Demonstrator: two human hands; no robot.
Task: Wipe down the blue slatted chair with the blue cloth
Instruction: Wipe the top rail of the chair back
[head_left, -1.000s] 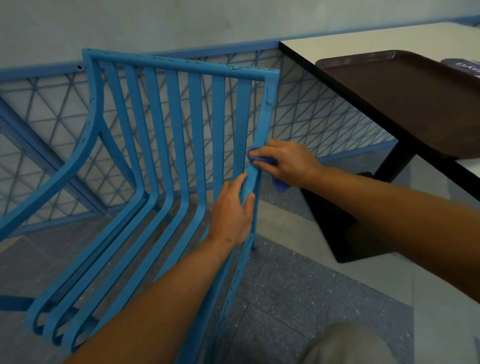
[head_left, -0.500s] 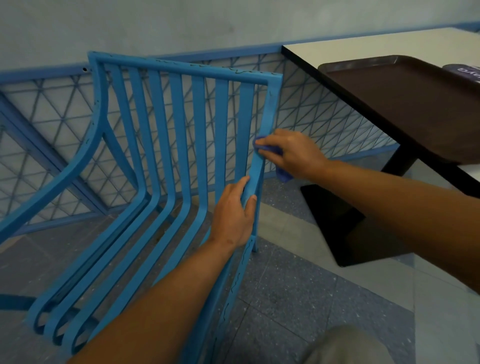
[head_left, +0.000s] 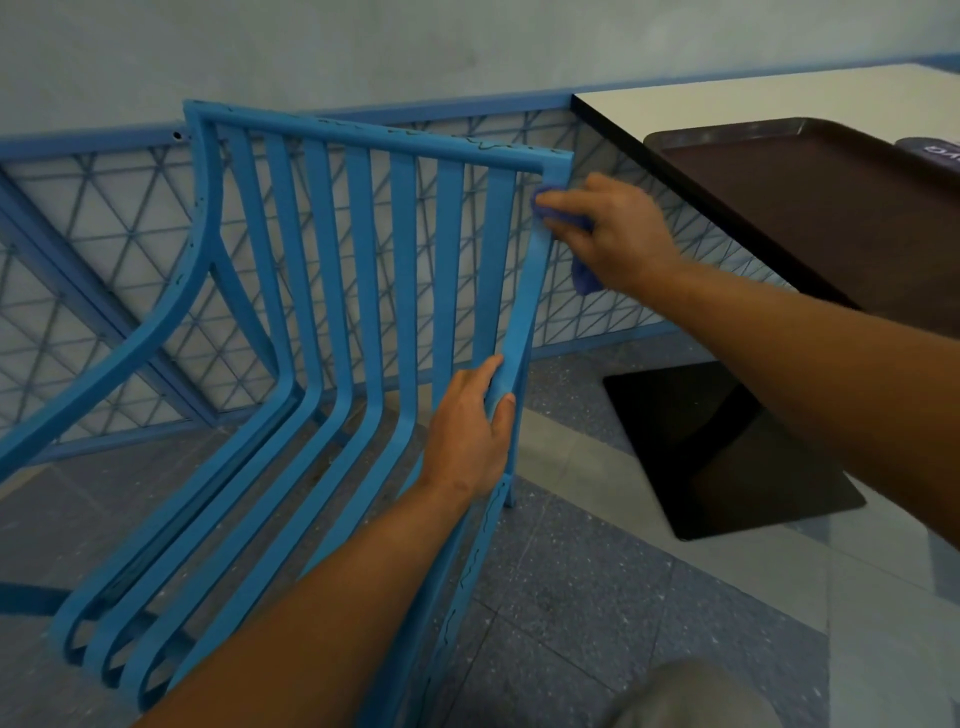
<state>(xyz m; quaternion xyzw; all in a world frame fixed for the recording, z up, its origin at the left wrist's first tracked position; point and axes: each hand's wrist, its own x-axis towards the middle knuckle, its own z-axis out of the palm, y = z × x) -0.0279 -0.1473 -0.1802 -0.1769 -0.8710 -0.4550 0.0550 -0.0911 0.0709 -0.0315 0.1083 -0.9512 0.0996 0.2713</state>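
Observation:
The blue slatted chair (head_left: 332, 270) fills the left and middle of the head view, its back toward the wall. My left hand (head_left: 470, 431) grips the right side rail of the chair back low down, thumb on one side and fingers curled round the other. My right hand (head_left: 613, 234) holds the blue cloth (head_left: 579, 265) and presses it against the same rail just below the top right corner. Most of the cloth is hidden under the fingers; a corner hangs below the hand.
A white table (head_left: 753, 98) with a black edge stands at the right, carrying a dark brown tray (head_left: 831, 208). Its black base plate (head_left: 727, 452) lies on the grey tiled floor. A blue lattice panel (head_left: 104, 291) runs along the wall behind the chair.
My right hand has slid the cloth up the right rail from mid height to near the top corner. My left hand has kept its grip low on the rail.

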